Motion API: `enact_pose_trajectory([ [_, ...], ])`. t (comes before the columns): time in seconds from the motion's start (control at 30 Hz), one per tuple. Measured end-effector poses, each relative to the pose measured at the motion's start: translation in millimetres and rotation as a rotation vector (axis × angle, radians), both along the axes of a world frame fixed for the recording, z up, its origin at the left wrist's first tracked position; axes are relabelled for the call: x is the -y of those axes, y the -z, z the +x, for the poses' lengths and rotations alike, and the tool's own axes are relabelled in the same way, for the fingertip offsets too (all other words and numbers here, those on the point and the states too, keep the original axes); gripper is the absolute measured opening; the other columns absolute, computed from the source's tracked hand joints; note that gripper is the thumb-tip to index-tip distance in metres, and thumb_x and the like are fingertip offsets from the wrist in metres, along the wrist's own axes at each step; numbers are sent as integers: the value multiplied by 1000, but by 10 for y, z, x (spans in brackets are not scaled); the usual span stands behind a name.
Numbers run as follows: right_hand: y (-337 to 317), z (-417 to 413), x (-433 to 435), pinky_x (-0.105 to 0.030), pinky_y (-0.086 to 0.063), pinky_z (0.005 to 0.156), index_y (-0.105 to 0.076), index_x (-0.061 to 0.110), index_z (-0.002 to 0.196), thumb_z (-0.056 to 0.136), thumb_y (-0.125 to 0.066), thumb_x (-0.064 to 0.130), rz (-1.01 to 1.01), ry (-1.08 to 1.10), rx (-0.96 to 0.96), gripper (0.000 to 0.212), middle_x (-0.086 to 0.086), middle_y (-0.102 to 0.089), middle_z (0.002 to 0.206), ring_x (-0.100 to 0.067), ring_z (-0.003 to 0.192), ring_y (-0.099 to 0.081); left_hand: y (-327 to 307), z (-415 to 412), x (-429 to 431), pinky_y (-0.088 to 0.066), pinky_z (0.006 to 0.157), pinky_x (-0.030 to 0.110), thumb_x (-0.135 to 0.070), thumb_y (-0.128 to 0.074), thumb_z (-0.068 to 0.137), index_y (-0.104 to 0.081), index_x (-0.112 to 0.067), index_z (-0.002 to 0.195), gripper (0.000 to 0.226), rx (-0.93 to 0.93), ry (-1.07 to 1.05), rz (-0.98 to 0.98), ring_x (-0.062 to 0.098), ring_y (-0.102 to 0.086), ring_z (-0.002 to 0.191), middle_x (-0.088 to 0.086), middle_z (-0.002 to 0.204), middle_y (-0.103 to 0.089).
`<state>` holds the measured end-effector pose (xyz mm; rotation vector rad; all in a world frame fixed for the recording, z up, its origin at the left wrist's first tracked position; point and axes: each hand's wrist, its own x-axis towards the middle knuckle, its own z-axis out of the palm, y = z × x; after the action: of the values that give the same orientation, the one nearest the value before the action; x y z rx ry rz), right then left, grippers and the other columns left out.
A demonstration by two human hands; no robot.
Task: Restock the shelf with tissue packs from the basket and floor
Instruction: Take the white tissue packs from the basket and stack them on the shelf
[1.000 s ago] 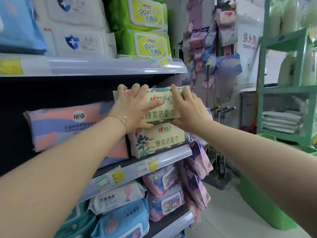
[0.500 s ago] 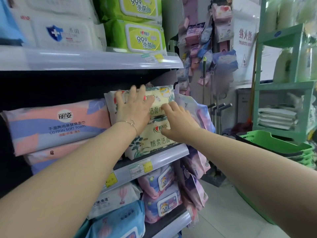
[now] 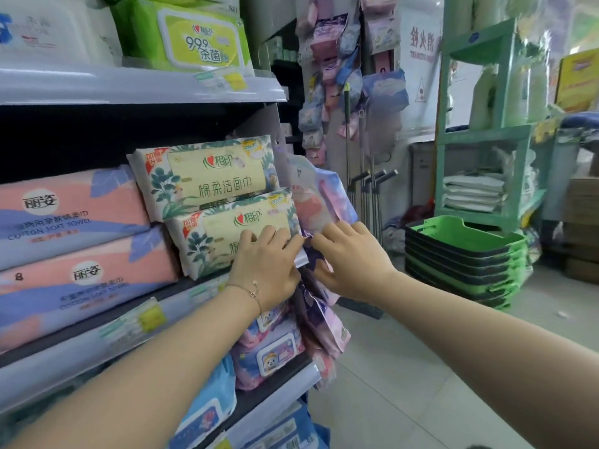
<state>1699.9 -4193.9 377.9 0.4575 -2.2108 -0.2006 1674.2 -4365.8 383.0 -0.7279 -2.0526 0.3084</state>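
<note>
On the middle shelf [image 3: 81, 354], at its right end, two cream tissue packs are stacked: the upper pack [image 3: 210, 176] lies on the lower pack [image 3: 210, 244]. The left hand [image 3: 265, 270] rests on the lower pack with fingers nearly straight, holding nothing. The right hand [image 3: 351, 264] touches the purple hanging packets [image 3: 324, 322] just beyond the shelf end; I cannot tell if it pinches them.

a cream, leaf-printed upper pack [image 3: 207, 176] is stacked flat on a matching lower pack [image 3: 214, 234] at the right end of the middle shelf [image 3: 81, 354], labels faced outward, the upper one set slightly further left. green baskets [image 3: 463, 251] are nested on the floor, well apart.
</note>
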Motion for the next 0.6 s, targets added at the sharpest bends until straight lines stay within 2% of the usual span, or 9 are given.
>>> enact_pose_trajectory([
  [0.1,215,156,-264,-31,-31,56,-55,14,72,67,-51,31,-14,70,56,18,-4,-52,70,-27,62,-49,231,49,-287,-38,64,37,-31,-62,62,-57,-18,89,31,91,23,27,26,-55,75,0,78,-57],
  [0.23,592,347,-689,-34,-36,57,-56,15,75,63,-62,31,-15,190,169,21,-5,-51,73,-29,66,-51,553,118,-717,-38,61,36,-32,-66,62,-59,-20,93,33,219,80,-21,24,-55,73,0,78,-58],
  [0.4,1036,601,-1174,-35,-38,57,-55,14,76,66,-51,35,-46,306,254,23,-4,-52,73,-28,67,-52,980,236,-1206,-38,76,38,-35,-55,78,-51,-22,109,35,408,148,-67,25,-52,96,0,100,-56],
  [0.47,1269,717,-1368,-35,-40,57,-54,13,74,65,-59,31,-91,329,282,21,-5,-51,72,-29,66,-52,1191,303,-1407,-36,82,38,-35,-50,82,-47,-24,116,37,506,160,-65,23,-49,104,-2,106,-53],
  [0.6,1766,942,-1745,-36,-44,61,-58,10,78,64,-69,28,-154,420,388,25,-6,-53,73,-29,66,-54,1692,456,-1784,-30,78,36,-36,-48,82,-43,-26,120,40,674,154,-53,22,-46,109,-3,113,-50],
])
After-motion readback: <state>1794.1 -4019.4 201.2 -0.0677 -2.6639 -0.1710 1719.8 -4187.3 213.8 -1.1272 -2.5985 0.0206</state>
